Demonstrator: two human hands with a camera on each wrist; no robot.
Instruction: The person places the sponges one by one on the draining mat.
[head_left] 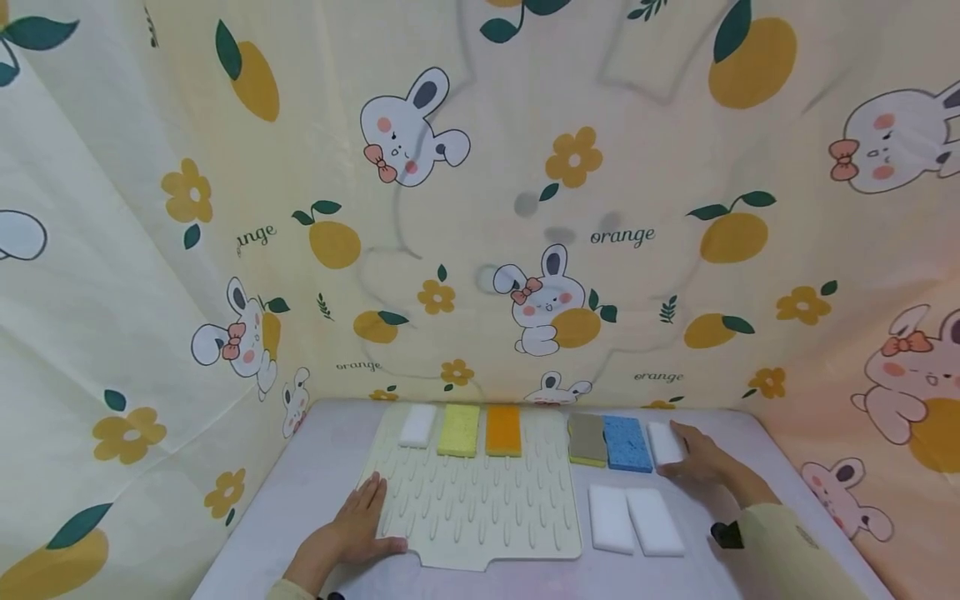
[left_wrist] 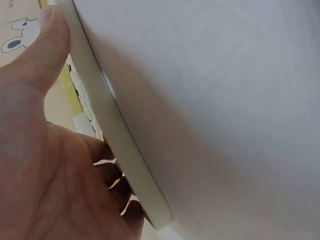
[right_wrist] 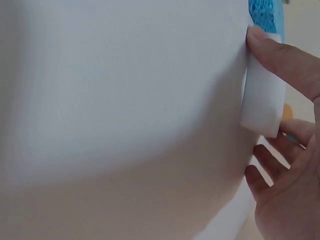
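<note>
My left hand (head_left: 354,527) rests at the front left corner of a cream ridged drying mat (head_left: 487,521). Its fingers lie along the left side, and the thumb touches the front edge; in the left wrist view the thumb (left_wrist: 52,40) is against the rim. At the back right, my right hand (head_left: 702,458) holds a white sponge (head_left: 663,446) between thumb and fingers. This sponge (right_wrist: 262,95) lies on the table beside a blue sponge (head_left: 628,444). Left of the blue one is a grey sponge with a yellow underside (head_left: 587,437).
On the mat's back edge stand a white sponge (head_left: 417,426), a yellow sponge (head_left: 458,430) and an orange sponge (head_left: 503,431) in a row. Two more white sponges, one left (head_left: 611,518) and one right (head_left: 655,521), lie right of the mat. A printed curtain (head_left: 480,208) encloses the table.
</note>
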